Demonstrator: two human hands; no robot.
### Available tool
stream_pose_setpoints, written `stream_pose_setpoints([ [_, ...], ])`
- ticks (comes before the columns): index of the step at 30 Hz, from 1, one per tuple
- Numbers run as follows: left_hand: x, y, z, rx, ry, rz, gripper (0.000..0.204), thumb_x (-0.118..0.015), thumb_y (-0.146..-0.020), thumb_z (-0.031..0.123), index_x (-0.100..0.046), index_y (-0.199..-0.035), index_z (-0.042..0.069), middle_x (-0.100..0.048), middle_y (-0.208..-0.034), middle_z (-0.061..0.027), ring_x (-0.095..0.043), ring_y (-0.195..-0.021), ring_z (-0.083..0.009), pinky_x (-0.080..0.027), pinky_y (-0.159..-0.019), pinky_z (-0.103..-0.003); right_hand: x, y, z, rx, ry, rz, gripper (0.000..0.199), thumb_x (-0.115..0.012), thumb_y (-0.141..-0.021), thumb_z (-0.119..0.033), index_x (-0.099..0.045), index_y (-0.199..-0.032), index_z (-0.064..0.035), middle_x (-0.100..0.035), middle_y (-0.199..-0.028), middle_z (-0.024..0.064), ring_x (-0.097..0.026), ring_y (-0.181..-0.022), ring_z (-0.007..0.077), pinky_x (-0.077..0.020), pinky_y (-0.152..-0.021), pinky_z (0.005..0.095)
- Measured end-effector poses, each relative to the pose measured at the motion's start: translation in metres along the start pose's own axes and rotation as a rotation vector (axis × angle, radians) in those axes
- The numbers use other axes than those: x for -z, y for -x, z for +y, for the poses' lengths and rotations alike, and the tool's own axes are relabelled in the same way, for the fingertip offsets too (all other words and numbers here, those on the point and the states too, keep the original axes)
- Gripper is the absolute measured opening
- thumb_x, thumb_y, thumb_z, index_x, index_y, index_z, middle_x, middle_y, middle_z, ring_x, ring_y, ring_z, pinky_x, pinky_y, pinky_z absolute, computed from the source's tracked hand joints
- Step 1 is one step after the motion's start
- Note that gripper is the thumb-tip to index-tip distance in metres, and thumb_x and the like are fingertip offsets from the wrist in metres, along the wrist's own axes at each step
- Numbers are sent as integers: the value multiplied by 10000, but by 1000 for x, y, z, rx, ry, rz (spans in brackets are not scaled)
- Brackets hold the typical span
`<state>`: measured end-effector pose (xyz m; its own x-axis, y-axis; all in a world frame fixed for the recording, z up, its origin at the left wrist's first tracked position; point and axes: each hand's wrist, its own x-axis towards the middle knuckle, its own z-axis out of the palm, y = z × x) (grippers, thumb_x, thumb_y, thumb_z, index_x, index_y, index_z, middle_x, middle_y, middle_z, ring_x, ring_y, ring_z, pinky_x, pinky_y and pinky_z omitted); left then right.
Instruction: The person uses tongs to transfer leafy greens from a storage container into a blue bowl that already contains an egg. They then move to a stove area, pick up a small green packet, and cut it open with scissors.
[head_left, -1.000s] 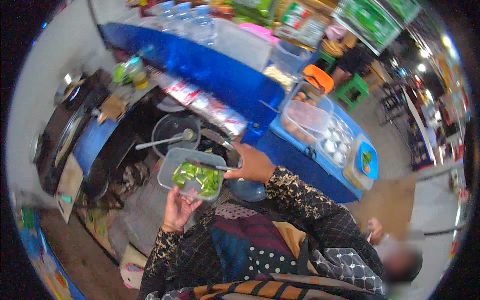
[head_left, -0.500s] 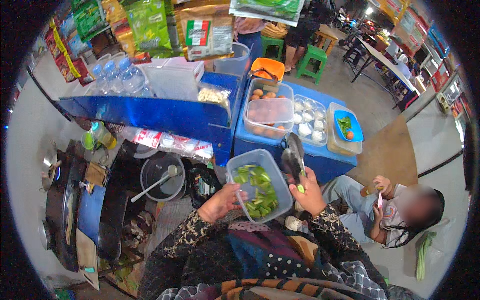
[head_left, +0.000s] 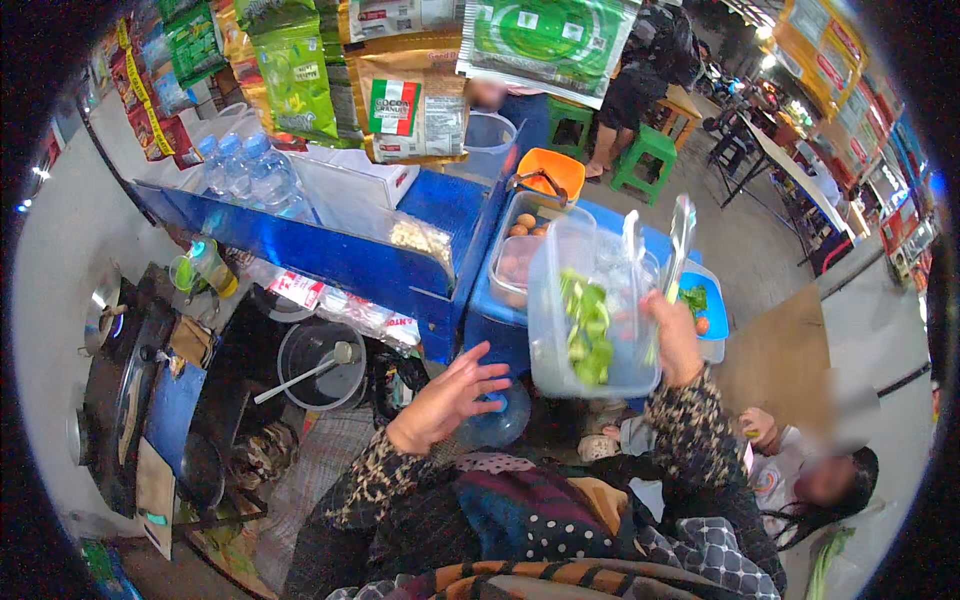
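My right hand (head_left: 677, 345) grips the tongs (head_left: 682, 240), jaws upward and spread apart, and the right side of a clear plastic container (head_left: 548, 345). The container is tilted up over the front of the blue counter, with chopped green leaves (head_left: 590, 335) inside. My left hand (head_left: 450, 398) is apart from it, lower and to the left, fingers spread and holding nothing. Behind the container sits an egg box (head_left: 508, 270), partly hidden. A blue bowl (head_left: 712, 310) with greens and a tomato-like red item is just right of my right hand.
An orange bowl (head_left: 565, 170) stands at the counter's back. Left of my hands are a bucket with a ladle (head_left: 310, 380) and a dark stove (head_left: 120, 380). Packets (head_left: 410, 105) hang overhead. A seated person (head_left: 800, 470) is close on the right.
The container has moved up and right, tilting in my right hand along with the tongs. My left hand has let go of its side and opened. The view has shifted slightly.
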<state>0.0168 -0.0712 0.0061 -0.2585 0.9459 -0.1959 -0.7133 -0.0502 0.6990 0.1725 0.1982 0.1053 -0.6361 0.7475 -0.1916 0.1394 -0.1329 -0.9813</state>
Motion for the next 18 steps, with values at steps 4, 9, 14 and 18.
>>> stream_pose_setpoints([
  [4,42,55,-21,-53,40,160,457,-393,-977,418,-466,-1257,64,-549,-1233,-148,-511,-1163,-269,-391,-998,-436,-17,-86,-40,93,-106,-84,287,-488,-852,-201,-579,-954,51,-635,-815,139,-641,-680,235,-536,-600,332],
  [9,70,124,-58,-136,188,449,293,-410,-990,288,-528,-1113,50,-606,-1114,-113,-581,-1060,-249,-454,-904,-390,-74,-210,-52,332,-141,-102,194,-587,-797,-213,-626,-806,-24,-590,-742,58,-554,-640,159,-458,-602,308],
  [14,69,183,-83,-241,322,700,218,-463,-963,243,-520,-1081,69,-602,-1061,-94,-590,-1027,-244,-474,-862,-374,-175,-220,-43,147,188,-204,217,-542,-808,-222,-617,-821,-19,-579,-704,88,-569,-580,193,-486,-511,363],
  [18,75,188,-79,-284,279,699,219,-469,-957,238,-519,-1092,73,-594,-1077,-96,-590,-1018,-239,-475,-846,-363,-180,-259,-20,636,888,-89,176,-542,-806,-193,-644,-801,-50,-617,-682,102,-616,-587,212,-498,-512,357],
])
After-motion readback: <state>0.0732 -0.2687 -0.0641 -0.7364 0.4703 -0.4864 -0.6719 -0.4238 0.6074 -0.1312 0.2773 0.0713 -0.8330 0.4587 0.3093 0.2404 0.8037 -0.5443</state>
